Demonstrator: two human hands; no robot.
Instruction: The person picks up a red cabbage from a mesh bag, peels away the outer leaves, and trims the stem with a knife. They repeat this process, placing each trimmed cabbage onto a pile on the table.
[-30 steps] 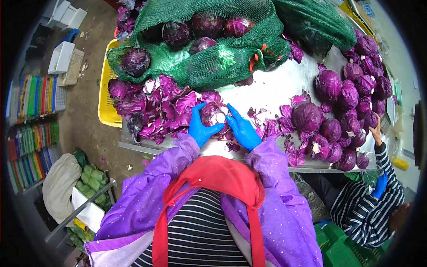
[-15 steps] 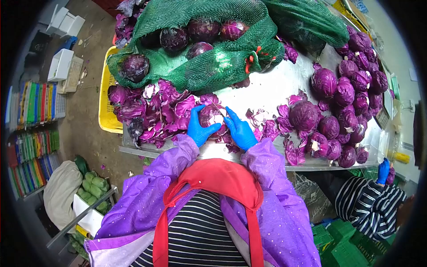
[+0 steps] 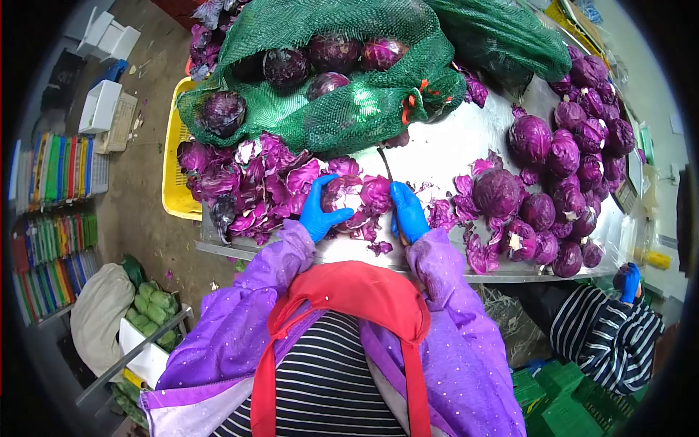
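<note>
My left hand [image 3: 320, 209], in a blue glove, is wrapped round the left side of a red cabbage [image 3: 342, 194] on the metal table [image 3: 444, 138]. Its pale cut base shows. Just right of the cabbage, a loose purple leaf [image 3: 376, 194] lies between my hands. My right hand [image 3: 409, 213], also blue-gloved, is closed round a knife [image 3: 385, 164]. The dark, thin blade points up and away from me, and part of the handle shows below the fingers. Trimmed leaves [image 3: 273, 182] are heaped left of my left hand.
A green mesh bag [image 3: 291, 124] holding cabbages lies across the table's far side. Several cabbages [image 3: 529, 137] are piled to the right. A yellow crate [image 3: 173, 171] stands at the left. At the lower right is a co-worker in a striped top [image 3: 608, 328], with a blue-gloved hand.
My right hand has moved right, away from the cabbage, and the knife blade now shows clearly. A leaf stands apart from the cabbage's right side. The co-worker's hand has shifted slightly.
</note>
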